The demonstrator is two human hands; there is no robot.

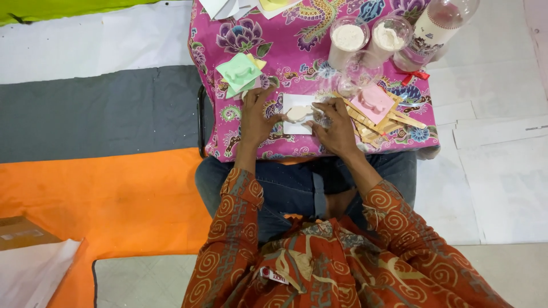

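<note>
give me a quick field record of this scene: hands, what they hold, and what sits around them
left hand: touching the pale moulded piece from the left
right hand: at the piece's right edge
piece rests on: white square sheet
surface: small table under a pink floral cloth
left of hands: green mould on coloured squares
right of hands: pink mould on a wooden stick frame
behind: two cups of white powder, clear bottle

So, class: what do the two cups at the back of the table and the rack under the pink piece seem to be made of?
The cups look like clear plastic or glass: white powder shows through the glossy walls. The rack looks like bare pale wood: flat, matt slats laid crosswise under the pink piece.
</note>
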